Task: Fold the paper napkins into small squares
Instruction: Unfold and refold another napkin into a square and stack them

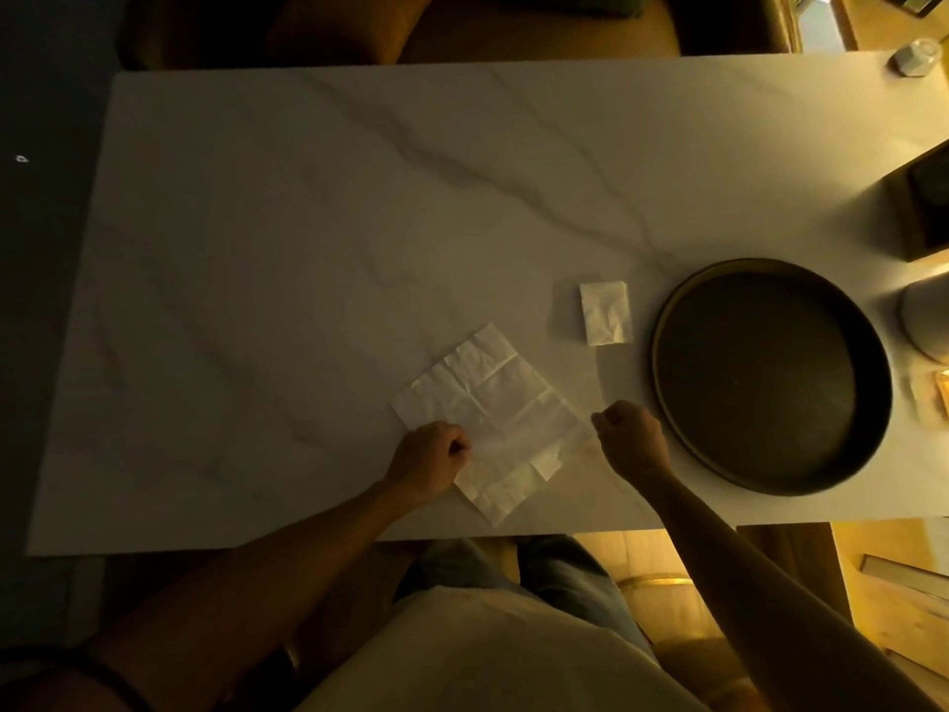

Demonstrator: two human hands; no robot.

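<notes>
An unfolded white paper napkin [500, 413] lies flat and creased, turned diagonally, near the front edge of the marble table [308, 223]. My left hand [430, 457] rests with curled fingers on the napkin's left side, pinching its edge. At the napkin's right corner my right hand [630, 438] is closed, gripping that corner. A second napkin [606, 313], folded into a small square, lies further back and to the right, apart from both hands.
A large dark round tray [667, 377] sits to the right of the napkins, close to my right hand. A dark box [924, 208] and a pale cylindrical object [927, 316] stand at the right edge. A small white object [916, 56] is at the far right corner.
</notes>
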